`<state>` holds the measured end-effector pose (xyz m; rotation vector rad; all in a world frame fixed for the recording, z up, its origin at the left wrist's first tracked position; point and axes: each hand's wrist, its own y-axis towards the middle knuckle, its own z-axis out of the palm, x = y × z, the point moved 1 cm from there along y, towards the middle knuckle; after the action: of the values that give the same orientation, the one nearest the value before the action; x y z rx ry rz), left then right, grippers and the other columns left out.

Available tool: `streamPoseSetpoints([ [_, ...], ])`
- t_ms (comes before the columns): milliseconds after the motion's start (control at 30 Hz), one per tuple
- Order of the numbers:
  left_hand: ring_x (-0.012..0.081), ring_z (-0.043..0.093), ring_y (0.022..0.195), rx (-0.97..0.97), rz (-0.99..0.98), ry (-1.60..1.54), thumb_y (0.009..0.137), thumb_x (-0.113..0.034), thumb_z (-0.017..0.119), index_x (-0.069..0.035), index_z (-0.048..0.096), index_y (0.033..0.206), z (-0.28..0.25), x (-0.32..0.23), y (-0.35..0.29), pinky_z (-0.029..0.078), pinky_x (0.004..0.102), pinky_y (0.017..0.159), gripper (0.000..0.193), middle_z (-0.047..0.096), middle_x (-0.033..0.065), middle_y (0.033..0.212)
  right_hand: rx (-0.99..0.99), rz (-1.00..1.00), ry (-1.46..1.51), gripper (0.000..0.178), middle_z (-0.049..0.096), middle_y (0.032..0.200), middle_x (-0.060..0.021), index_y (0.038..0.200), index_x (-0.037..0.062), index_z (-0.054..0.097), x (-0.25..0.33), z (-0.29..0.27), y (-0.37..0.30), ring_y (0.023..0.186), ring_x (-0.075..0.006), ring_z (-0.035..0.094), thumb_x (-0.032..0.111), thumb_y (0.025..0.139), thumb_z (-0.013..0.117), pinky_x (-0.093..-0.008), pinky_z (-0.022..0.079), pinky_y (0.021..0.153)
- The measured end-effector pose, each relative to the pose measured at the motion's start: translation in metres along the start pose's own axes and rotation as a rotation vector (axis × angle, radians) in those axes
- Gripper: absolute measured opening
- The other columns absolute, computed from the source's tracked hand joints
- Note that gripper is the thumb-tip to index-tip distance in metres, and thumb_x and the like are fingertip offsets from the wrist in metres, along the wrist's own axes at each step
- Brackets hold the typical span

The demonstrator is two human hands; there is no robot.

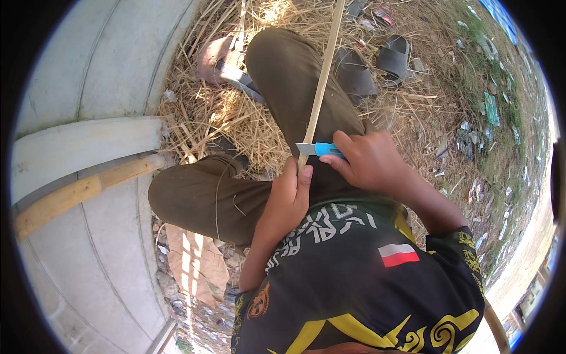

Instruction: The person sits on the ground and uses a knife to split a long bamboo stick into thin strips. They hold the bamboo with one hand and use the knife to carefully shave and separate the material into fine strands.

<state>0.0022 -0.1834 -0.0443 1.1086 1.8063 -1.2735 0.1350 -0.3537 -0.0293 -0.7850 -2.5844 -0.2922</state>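
A long, thin bamboo strip (322, 82) runs from my lap up past the top edge of the view. My left hand (290, 190) is closed on its near end, thumb and fingers pinching it. In my right hand (371, 160) is a utility knife (329, 149) with a blue handle, gripped between thumb and curled fingers. Its bare metal blade lies across the strip just above my left fingertips and looks to be touching it. The strip's lowest end is hidden by my left hand.
Straw-like bamboo shavings (259, 138) cover the ground around my bent legs. Beyond them lie two dark slippers (393, 61) and a blade-like tool (239, 79). A grey panelled wall (94, 259) with a bamboo pole (88, 190) stands at left. Brown paper (197, 265) lies beside me; litter dots the right.
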Motion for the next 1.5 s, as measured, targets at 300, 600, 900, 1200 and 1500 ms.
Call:
streamPoseSetpoints([
  [300,0.0427,0.053,0.06,-0.013,-0.029,-0.007,0.111,-0.034,0.041,0.002,0.045,0.106,0.0,-0.005,-0.004,0.042,0.0451,0.061,0.037,0.054,0.0247,0.068,-0.085,0.081,-0.076,0.046,0.058,0.051,-0.0077,0.079,0.0108,0.054,0.01,0.01,0.001,0.041,-0.029,0.058,0.053,0.097,0.06,-0.0418,0.045,0.039],
  [600,0.0518,0.057,0.07,-0.01,-0.074,0.153,0.11,-0.033,0.042,0.001,0.043,0.104,-0.007,-0.003,-0.023,0.043,0.0517,0.062,0.034,0.056,0.0293,0.071,-0.132,0.212,-0.056,0.046,0.055,0.048,-0.0083,0.078,0.0105,0.055,0.015,0.01,0.01,0.042,-0.0317,0.059,0.052,0.098,0.059,-0.0429,0.045,0.04],
  [900,0.0442,0.056,0.065,-0.008,-0.18,0.294,0.11,-0.033,0.044,-0.001,0.043,0.1,-0.028,0.004,-0.085,0.043,0.0477,0.061,0.033,0.055,0.0249,0.069,-0.166,0.243,-0.058,0.047,0.057,0.05,-0.0101,0.078,0.0099,0.055,0.014,0.008,0.013,0.044,-0.034,0.061,0.052,0.099,0.058,-0.0446,0.046,0.041],
  [1200,0.0521,0.062,0.071,-0.017,-0.288,0.373,0.107,-0.033,0.05,-0.002,0.048,0.105,-0.05,0.045,-0.171,0.046,0.0539,0.06,0.031,0.062,0.0278,0.072,-0.15,0.35,0.022,0.048,0.059,0.055,-0.0145,0.08,0.0068,0.056,0.007,0.006,0.017,0.053,-0.0392,0.063,0.051,0.1,0.057,-0.0491,0.048,0.048],
  [1500,0.0499,0.064,0.074,-0.105,-0.255,0.271,0.105,-0.031,0.054,-0.001,0.05,0.108,-0.03,0.023,-0.13,0.048,0.0527,0.064,0.03,0.064,0.0267,0.074,-0.016,0.183,0.01,0.047,0.058,0.056,-0.015,0.081,0.0056,0.057,0.009,-0.004,0.013,0.054,-0.0401,0.061,0.048,0.101,0.057,-0.0496,0.048,0.052],
])
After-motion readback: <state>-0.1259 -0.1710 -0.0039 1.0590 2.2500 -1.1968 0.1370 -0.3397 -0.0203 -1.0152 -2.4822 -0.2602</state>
